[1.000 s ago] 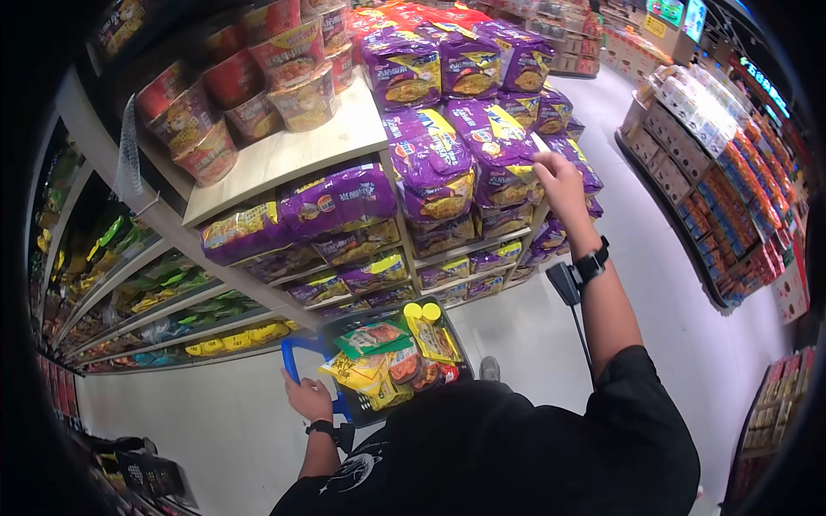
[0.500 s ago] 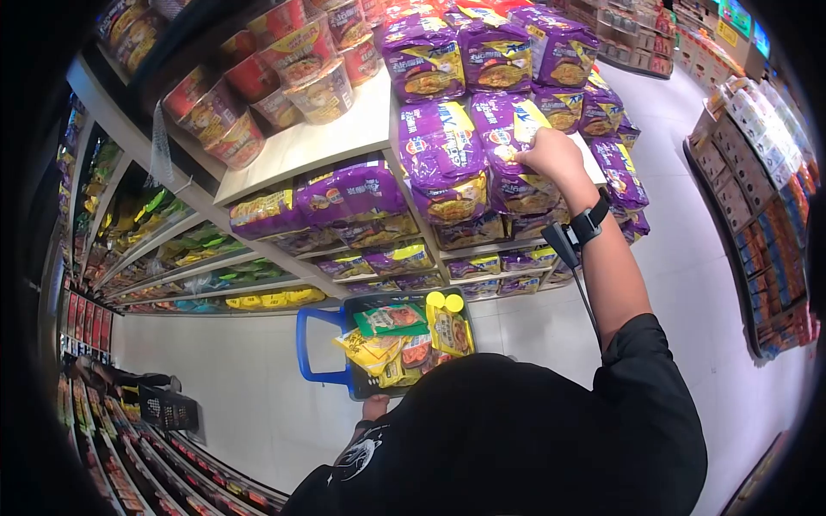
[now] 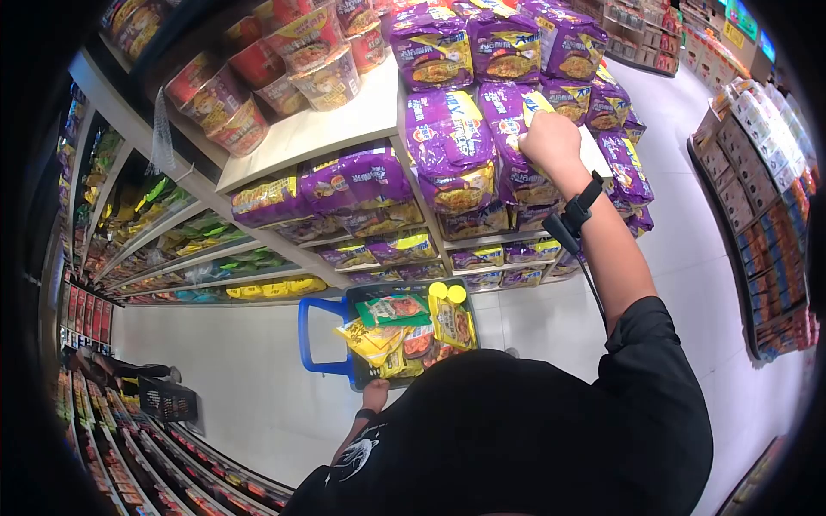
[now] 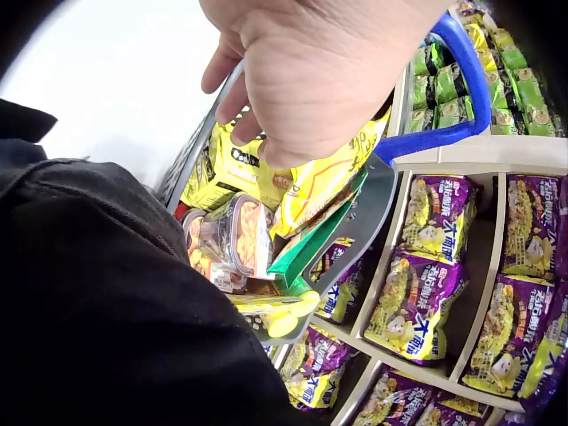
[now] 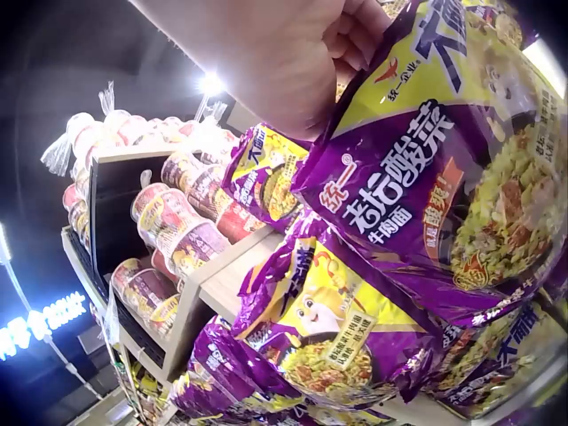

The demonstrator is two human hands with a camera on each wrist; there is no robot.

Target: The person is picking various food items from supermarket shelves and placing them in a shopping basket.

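My right hand [image 3: 551, 146] is at the top of a purple noodle pack [image 3: 508, 129] on the shelf corner. In the right wrist view its curled fingers [image 5: 355, 40] grip the top edge of a purple pack [image 5: 390, 177]; the thumb is hidden. My left hand [image 3: 375, 395] is at the near side of a dark basket [image 3: 351, 297] with a blue handle [image 3: 305, 337]. The left wrist view has my left hand [image 4: 306, 80] over the basket's rim, fingers bent across it. Yellow bags [image 3: 374, 342], a green packet [image 3: 391, 310] and clear tubs [image 4: 244, 235] lie inside.
Cup noodles [image 3: 325, 77] stand on the pale shelf top [image 3: 344, 129] at the left. More purple packs [image 3: 430, 47] are stacked behind and below. A display island [image 3: 740, 198] stands to the right across the aisle floor [image 3: 680, 275]. Another basket [image 3: 168, 399] is at the lower left.
My left hand has moved from beside the blue handle to the basket's near side. My right hand has shifted from the pack's right edge onto its top. The head view has turned slightly.
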